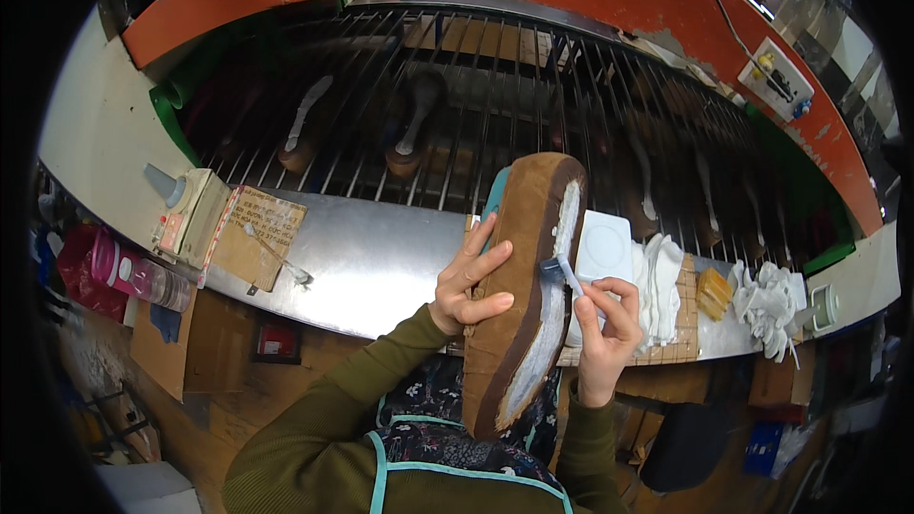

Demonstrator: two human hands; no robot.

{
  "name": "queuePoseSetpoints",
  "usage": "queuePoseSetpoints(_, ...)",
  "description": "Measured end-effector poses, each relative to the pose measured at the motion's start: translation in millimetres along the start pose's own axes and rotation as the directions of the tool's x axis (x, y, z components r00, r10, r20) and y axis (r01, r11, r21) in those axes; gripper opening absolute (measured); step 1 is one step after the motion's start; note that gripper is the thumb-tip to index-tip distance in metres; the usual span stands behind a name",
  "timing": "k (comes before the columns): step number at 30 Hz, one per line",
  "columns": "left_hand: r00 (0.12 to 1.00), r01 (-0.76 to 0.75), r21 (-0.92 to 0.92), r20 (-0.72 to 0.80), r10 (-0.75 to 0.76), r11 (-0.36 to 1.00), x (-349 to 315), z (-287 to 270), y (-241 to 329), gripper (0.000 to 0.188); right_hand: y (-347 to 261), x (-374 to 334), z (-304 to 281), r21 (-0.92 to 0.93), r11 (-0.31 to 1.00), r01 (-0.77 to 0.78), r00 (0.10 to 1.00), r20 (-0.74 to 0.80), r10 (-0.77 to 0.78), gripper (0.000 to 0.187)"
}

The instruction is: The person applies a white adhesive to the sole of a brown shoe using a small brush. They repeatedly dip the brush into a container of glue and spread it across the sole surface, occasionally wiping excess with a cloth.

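In the head view, a brown suede shoe (514,247) was held over the worktable's near edge, its long axis running away from the person, far end leaning right, underside facing right. The left hand (465,287) gripped its side, fingers spread; the right hand (609,328) pinched a slim tool (571,278) against the whitish, rough underside. The smooth metal worktable (333,262) bordered a dark barred rack (457,119).

I hold a matt, suede-looking shoe (519,219) and a plastic-looking brush (569,274) mid-frame; my sleeve (371,362) is matt cloth; left of centre, the surface (347,262) is smooth, glossy metal.
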State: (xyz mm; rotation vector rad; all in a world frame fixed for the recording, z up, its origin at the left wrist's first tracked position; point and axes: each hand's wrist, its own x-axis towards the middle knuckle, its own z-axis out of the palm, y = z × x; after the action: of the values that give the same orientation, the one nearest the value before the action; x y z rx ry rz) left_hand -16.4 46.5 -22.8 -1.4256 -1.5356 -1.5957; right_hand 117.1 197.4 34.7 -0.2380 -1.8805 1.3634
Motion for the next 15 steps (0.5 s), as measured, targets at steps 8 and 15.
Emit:
queuePoseSetpoints(8,0.991,-0.128,0.041,0.027,0.127,0.991,6,-4,-3,0.035,0,56,10,-0.089,0.985,0.148,0.989,-0.019,-0.15,0.016)
queuePoseSetpoints(15,0.994,-0.11,0.006,0.008,0.11,0.994,8,-7,-3,0.035,-1,78,4,-0.182,0.918,0.352,0.936,0.044,-0.35,0.019)
